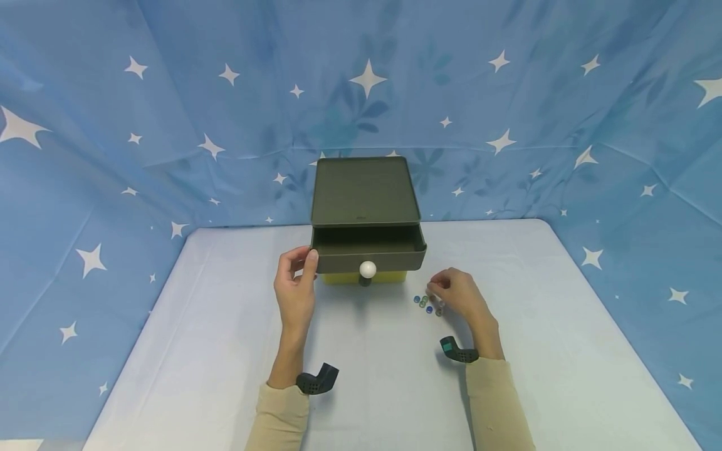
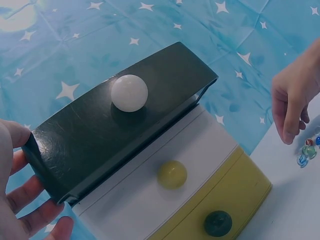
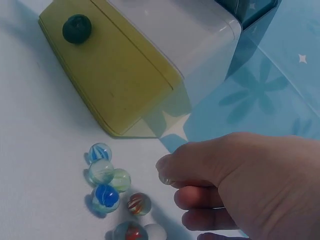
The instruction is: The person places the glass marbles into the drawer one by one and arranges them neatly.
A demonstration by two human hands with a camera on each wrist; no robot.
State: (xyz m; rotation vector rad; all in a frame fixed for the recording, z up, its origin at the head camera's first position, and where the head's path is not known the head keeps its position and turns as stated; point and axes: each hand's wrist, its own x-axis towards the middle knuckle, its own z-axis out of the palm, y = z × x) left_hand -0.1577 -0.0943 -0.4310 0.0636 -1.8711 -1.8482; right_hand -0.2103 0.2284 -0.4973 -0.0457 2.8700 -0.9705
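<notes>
A small chest has its dark green top drawer (image 1: 338, 263) pulled out, with a white round knob (image 2: 129, 93) on its front. My left hand (image 1: 296, 291) holds the left side of this drawer, thumb at the upper edge and fingers along the side. Several glass marbles (image 3: 105, 198) lie in a cluster on the table, to the right of the chest's base. Close beside them is my right hand (image 1: 459, 293), its thumb and fingertips drawn together. Whether a marble sits between those fingertips is hidden.
Below the dark drawer are a white drawer with a yellow knob (image 2: 172, 174) and a yellow drawer (image 3: 105, 70) with a dark green knob (image 3: 77, 28). The white table (image 1: 214, 351) ends behind the chest at a blue star-patterned cloth (image 1: 225, 113).
</notes>
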